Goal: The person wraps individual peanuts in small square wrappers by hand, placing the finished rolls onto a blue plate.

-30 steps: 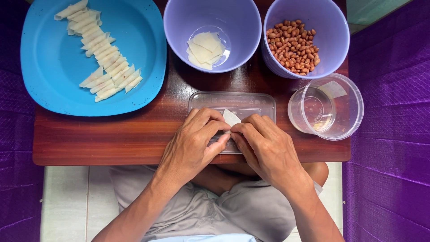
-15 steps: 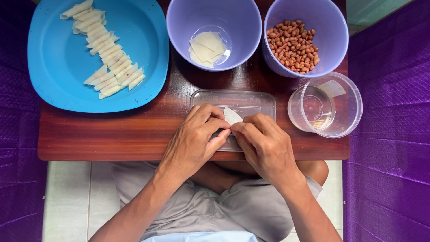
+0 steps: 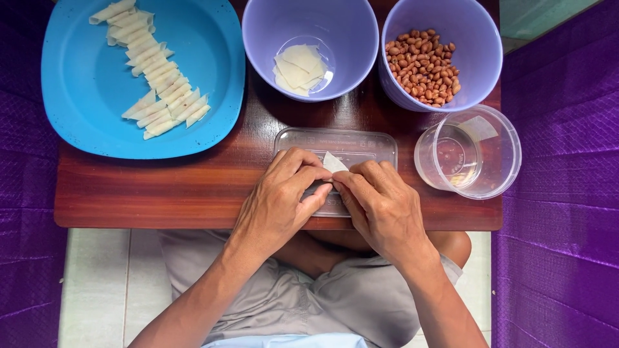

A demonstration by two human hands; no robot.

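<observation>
Both hands work together on a small white dough wrapper (image 3: 334,162) over a clear plastic lid (image 3: 361,140) on the wooden table. My left hand (image 3: 284,193) pinches the wrapper from the left, fingers curled over it. My right hand (image 3: 380,203) pinches it from the right, fingertips touching the left hand's. Only one corner of the wrapper shows above the fingers; the rest is hidden under them.
A blue plate (image 3: 90,96) at the back left holds several rolled white pieces (image 3: 158,96). A purple bowl (image 3: 342,26) holds flat wrappers (image 3: 298,67). Another purple bowl (image 3: 480,45) holds peanuts (image 3: 422,64). A clear round container (image 3: 496,154) stands right. Purple cloth lies on both sides.
The hands stay on the wrapper with only small finger movements. The view has shifted slightly, so the table sits a little more to the right.
</observation>
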